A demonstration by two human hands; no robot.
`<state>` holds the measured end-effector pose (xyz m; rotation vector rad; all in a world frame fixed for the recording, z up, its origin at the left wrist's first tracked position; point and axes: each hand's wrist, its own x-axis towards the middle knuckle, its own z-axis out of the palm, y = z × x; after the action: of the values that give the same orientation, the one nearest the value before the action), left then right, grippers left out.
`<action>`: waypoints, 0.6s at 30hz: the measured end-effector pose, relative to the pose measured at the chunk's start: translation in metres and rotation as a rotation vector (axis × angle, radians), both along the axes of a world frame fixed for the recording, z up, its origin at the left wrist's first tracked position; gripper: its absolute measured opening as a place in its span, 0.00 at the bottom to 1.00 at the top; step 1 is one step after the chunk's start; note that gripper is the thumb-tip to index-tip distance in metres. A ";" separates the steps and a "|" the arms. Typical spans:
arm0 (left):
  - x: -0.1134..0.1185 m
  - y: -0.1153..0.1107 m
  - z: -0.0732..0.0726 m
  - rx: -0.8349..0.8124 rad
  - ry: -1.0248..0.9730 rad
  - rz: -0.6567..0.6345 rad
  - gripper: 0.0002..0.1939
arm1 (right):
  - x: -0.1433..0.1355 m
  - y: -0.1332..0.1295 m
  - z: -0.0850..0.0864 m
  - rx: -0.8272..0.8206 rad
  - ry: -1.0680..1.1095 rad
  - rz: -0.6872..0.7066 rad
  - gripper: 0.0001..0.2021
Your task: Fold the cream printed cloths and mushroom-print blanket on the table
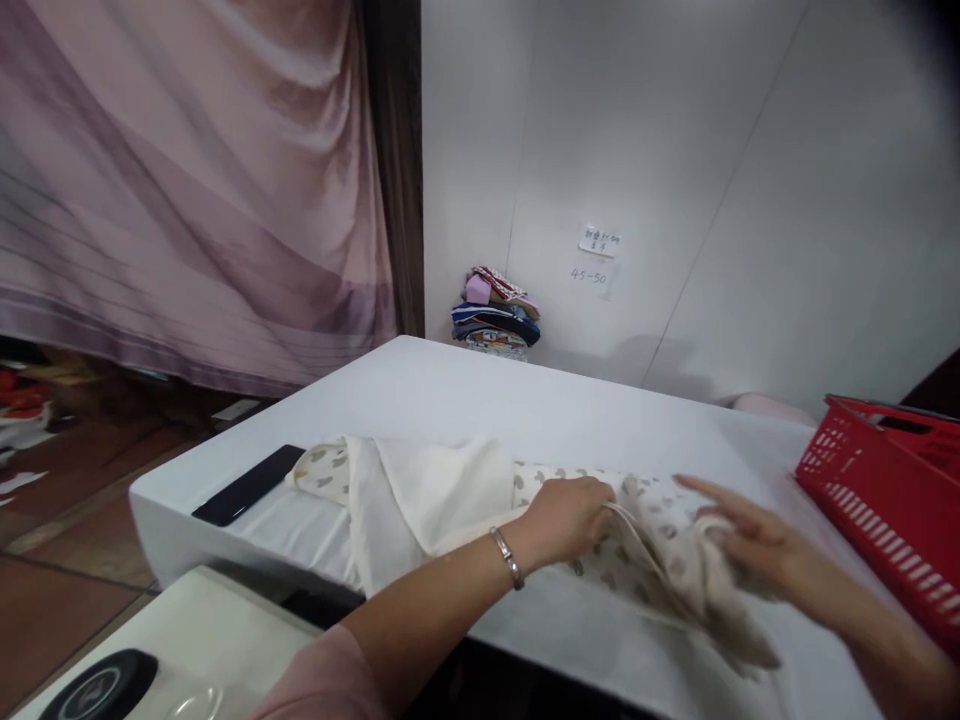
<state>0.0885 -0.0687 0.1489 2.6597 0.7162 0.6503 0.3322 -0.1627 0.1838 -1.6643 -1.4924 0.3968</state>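
Observation:
A cream garment (pixel 420 490) with a grey heart print lies spread across the white table (pixel 480 400). My left hand (pixel 566 518), with a silver bracelet on the wrist, is closed on a fold of the printed cloth near the middle. My right hand (pixel 750 535) grips the blurred right end of the same garment, with the index finger stretched out toward the left. The plain cream inner side is turned up on the left part.
A black phone (pixel 247 484) lies at the table's left edge. A red plastic basket (pixel 885 500) stands at the right. A stack of folded clothes (pixel 495 312) sits by the white wall. A pink curtain (pixel 187 180) hangs at the left. A white stool (pixel 172 650) stands below.

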 end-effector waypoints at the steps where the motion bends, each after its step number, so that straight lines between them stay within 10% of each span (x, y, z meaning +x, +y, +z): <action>1: 0.001 -0.002 -0.005 -0.009 0.015 0.006 0.10 | -0.019 -0.002 -0.016 -0.194 0.084 0.202 0.31; 7: 0.003 -0.012 -0.019 -0.034 0.081 0.005 0.11 | -0.081 0.002 -0.075 -0.337 0.279 0.376 0.27; 18: -0.039 -0.017 -0.025 -0.048 0.181 0.026 0.09 | -0.054 0.000 -0.062 -0.444 0.079 0.335 0.16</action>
<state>0.0496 -0.0861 0.1236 2.6929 0.8044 0.3968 0.2786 -0.1624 0.1223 -1.6989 -1.7130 1.0275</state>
